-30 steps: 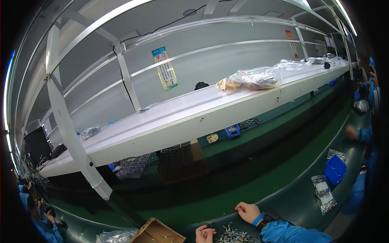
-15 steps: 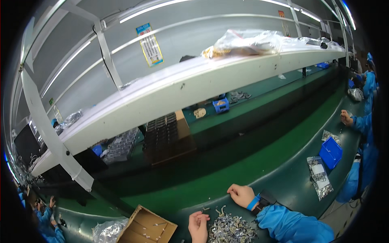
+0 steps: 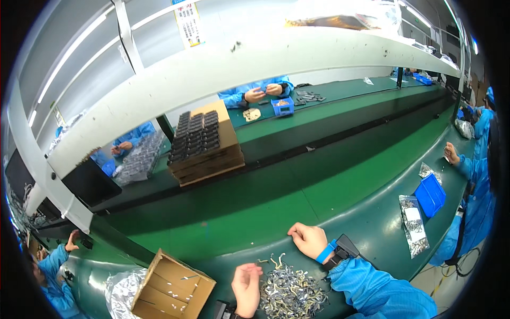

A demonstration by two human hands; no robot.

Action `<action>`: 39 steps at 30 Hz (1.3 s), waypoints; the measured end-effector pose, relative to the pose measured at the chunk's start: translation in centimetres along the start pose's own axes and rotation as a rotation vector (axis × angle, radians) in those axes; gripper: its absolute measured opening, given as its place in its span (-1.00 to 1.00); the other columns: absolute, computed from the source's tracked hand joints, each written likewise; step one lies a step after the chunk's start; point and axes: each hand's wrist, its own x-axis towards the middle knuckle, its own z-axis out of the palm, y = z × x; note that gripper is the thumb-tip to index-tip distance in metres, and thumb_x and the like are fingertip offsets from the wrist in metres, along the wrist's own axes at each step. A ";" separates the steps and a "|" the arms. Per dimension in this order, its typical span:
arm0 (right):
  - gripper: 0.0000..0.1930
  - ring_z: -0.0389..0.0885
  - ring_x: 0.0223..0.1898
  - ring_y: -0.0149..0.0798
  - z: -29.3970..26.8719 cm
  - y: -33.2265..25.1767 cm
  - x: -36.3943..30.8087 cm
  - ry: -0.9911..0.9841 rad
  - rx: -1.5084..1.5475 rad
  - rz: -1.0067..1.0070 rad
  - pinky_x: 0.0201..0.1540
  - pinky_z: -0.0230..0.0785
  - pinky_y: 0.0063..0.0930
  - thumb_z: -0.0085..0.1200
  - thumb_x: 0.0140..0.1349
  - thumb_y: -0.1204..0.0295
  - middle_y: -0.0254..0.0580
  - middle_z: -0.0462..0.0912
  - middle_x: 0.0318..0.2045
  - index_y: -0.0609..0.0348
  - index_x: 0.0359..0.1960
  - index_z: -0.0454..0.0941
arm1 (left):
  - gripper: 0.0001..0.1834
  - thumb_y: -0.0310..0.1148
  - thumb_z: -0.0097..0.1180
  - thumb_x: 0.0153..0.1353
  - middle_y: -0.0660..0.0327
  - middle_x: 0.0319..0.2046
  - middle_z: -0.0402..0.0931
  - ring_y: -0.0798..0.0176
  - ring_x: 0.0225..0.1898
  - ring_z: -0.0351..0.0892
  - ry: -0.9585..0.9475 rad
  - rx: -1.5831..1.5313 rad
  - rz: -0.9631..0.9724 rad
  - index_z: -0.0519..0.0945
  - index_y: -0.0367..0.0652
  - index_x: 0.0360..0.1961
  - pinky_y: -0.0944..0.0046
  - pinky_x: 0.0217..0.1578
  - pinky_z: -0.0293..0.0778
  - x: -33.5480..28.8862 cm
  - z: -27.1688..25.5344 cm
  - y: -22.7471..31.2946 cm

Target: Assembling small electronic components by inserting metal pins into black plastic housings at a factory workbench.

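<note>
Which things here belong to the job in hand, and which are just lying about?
Likely in the job:
- pile of small parts
- open cardboard box holding small white pieces

Seemingly just lying about:
- crumpled clear plastic
- blue bin
- labelled bag of parts beside it

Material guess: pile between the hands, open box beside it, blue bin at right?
Pile of small parts: probably mixed metal and plastic or wire; silvery glints among pale yellowish strands, too small to be sure.
Open box: cardboard, matte; plain brown walls and folded-box shape.
Blue bin: likely moulded plastic, smooth; even solid colour.
</note>
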 end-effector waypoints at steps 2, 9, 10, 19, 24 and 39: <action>-0.88 0.62 -0.47 -0.02 0.1 -0.1 0.5 0.025 0.017 -0.027 -0.40 0.45 -0.14 -0.02 0.19 0.35 -0.15 0.62 -0.57 -0.04 -0.33 0.59 | -0.89 -0.55 0.01 0.30 0.17 -0.30 0.56 0.37 -0.26 0.55 0.026 -0.051 -0.022 0.45 -0.31 -0.16 0.40 -0.16 0.46 0.3 -0.1 -0.5; -0.93 0.59 -0.59 -0.13 0.8 0.5 0.8 0.116 0.061 -0.046 -0.51 0.41 -0.31 0.07 0.14 0.42 -0.14 0.57 -0.64 0.00 -0.36 0.60 | -0.87 -0.52 0.04 0.30 0.15 -0.27 0.59 0.36 -0.22 0.58 -0.005 0.015 -0.029 0.49 -0.32 -0.15 0.38 -0.15 0.48 0.7 -0.1 -0.5; -0.94 0.57 -0.62 -0.16 1.1 0.5 0.8 0.121 0.043 -0.065 -0.54 0.37 -0.34 0.08 0.16 0.42 -0.13 0.53 -0.67 0.01 -0.37 0.60 | -0.86 -0.51 0.05 0.29 0.14 -0.29 0.60 0.36 -0.24 0.59 0.015 0.009 -0.024 0.50 -0.31 -0.16 0.38 -0.18 0.50 0.5 -0.2 -0.6; -0.92 0.35 -0.54 -0.58 1.2 1.7 0.6 0.038 0.194 -0.032 -0.51 0.20 -0.60 -0.03 0.23 0.60 -0.35 0.52 -0.59 0.24 -0.36 0.53 | -0.83 -0.49 0.05 0.30 0.19 -0.24 0.60 0.39 -0.16 0.57 -0.024 0.103 -0.013 0.50 -0.28 -0.11 0.38 -0.16 0.49 0.0 -0.1 -0.6; -0.93 0.24 -0.55 -0.64 1.5 1.6 0.9 -0.006 0.280 -0.005 -0.53 0.05 -0.68 -0.05 0.26 0.61 -0.49 0.43 -0.58 0.26 -0.36 0.49 | -0.84 -0.50 0.04 0.29 0.16 -0.27 0.58 0.35 -0.20 0.58 -0.012 0.132 0.029 0.49 -0.30 -0.12 0.36 -0.20 0.48 0.1 -0.4 0.1; -0.90 0.14 -0.54 -0.65 1.7 3.7 1.2 -0.041 0.280 -0.011 -0.53 -0.06 -0.67 -0.12 0.31 0.59 -0.51 0.30 -0.55 0.25 -0.38 0.43 | -0.82 -0.51 0.01 0.30 0.17 -0.24 0.53 0.37 -0.20 0.53 -0.061 0.039 0.005 0.44 -0.29 -0.08 0.36 -0.19 0.45 0.2 -0.4 -0.3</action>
